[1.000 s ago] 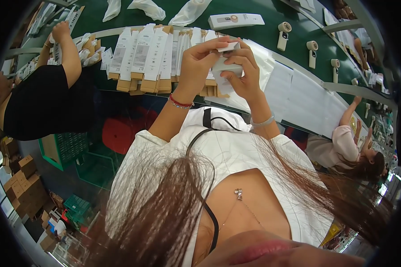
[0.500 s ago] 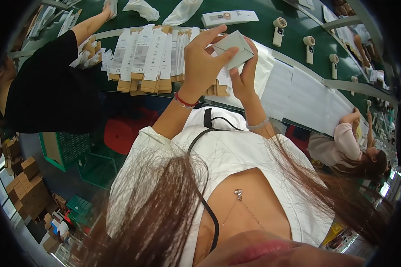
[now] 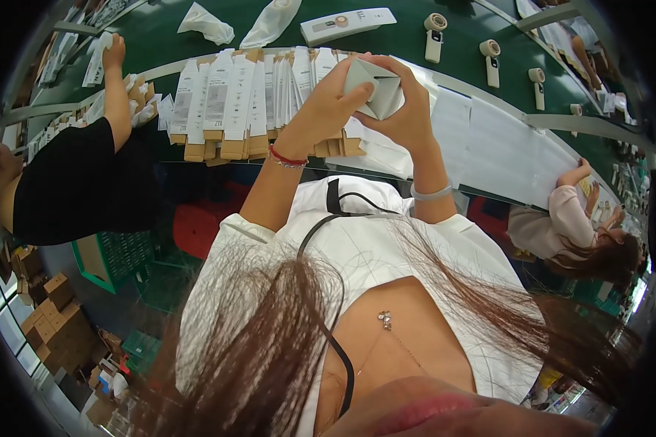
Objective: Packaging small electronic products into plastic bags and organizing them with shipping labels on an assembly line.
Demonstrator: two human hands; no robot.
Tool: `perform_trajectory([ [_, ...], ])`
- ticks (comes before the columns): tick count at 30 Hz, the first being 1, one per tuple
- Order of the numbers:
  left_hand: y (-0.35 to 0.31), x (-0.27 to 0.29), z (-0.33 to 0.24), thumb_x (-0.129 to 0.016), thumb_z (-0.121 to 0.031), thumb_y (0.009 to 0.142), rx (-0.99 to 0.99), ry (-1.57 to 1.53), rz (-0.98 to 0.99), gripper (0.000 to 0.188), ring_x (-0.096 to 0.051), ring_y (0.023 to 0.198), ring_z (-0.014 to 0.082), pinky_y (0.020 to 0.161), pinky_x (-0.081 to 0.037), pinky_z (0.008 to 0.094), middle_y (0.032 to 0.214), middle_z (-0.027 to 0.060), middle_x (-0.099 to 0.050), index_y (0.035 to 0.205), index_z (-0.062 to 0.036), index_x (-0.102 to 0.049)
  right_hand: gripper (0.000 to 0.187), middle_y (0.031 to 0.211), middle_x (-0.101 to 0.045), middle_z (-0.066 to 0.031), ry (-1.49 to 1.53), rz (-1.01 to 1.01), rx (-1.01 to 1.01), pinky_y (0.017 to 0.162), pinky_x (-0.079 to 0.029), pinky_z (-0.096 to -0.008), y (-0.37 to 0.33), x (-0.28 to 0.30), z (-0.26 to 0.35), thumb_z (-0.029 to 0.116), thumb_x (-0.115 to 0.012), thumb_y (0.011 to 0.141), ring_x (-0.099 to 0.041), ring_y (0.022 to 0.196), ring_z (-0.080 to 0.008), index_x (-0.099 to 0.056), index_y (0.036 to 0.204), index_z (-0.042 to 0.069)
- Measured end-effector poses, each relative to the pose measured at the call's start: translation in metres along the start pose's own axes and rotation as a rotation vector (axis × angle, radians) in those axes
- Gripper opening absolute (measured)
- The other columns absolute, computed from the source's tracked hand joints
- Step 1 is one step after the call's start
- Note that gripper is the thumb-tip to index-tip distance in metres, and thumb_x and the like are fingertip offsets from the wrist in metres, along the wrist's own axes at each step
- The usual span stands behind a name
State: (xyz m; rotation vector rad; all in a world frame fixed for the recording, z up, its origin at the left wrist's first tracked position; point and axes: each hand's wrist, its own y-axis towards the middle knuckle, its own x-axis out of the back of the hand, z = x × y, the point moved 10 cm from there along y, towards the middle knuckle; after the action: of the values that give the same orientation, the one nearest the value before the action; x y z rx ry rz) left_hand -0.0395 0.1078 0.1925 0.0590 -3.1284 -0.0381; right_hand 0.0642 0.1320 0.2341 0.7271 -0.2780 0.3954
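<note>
Above the table's near edge, a small white carton [image 3: 378, 98] is held between my two hands, one end turned up toward me. Its end flaps are partly folded in, with a dark gap between them. My left hand [image 3: 329, 105] grips the left side, thumb pressed on the end. Wrapped round the other side is my right hand [image 3: 413, 116]; some of its fingers are hidden behind the carton. Flat, unfolded white cartons [image 3: 229, 95] with brown insides lie in an overlapping row at my left hand, partly behind it.
Beyond lie a printed box [image 3: 348, 26], white bags [image 3: 206, 24] and several handheld fans [image 3: 434, 40] on the green surface. White sheeting [image 3: 481, 146] covers the table at right. A co-worker in black [image 3: 80, 182] stands left; another person [image 3: 557, 222] sits right. A red stool [image 3: 197, 227] is below.
My hands have turned the carton, and its end now shows a gap between the flaps. My right hand wraps further round it. The left co-worker's arm has swung left. The whole view has shifted slightly.
</note>
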Motion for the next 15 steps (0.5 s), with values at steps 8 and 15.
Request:
perform_trajectory([
  [8,0.008,-0.010,0.003,-0.044,-0.023,0.092,0.041,0.227,0.072,0.043,-0.055,0.101,0.0264,0.085,-0.046,0.0313,0.113,0.0163,-0.055,0.130,-0.0013,-0.039,0.080,0.111,-0.065,-0.0056,0.008,0.143,-0.151,0.081,-0.051,-0.0320,0.001,0.002,-0.019,0.012,-0.087,0.052,-0.063,0.090,-0.0237,-0.052,0.124,0.013],
  [15,0.012,-0.031,0.005,-0.036,-0.037,0.101,-0.013,-0.092,0.107,0.049,-0.050,0.114,0.0283,0.095,-0.042,0.0326,0.126,0.0179,-0.049,0.133,0.0005,-0.037,0.082,0.117,-0.060,-0.0068,0.158,0.105,-0.154,0.085,-0.048,-0.0334,-0.003,0.015,-0.038,0.011,-0.087,0.053,-0.059,0.097,-0.0243,-0.049,0.125,0.012],
])
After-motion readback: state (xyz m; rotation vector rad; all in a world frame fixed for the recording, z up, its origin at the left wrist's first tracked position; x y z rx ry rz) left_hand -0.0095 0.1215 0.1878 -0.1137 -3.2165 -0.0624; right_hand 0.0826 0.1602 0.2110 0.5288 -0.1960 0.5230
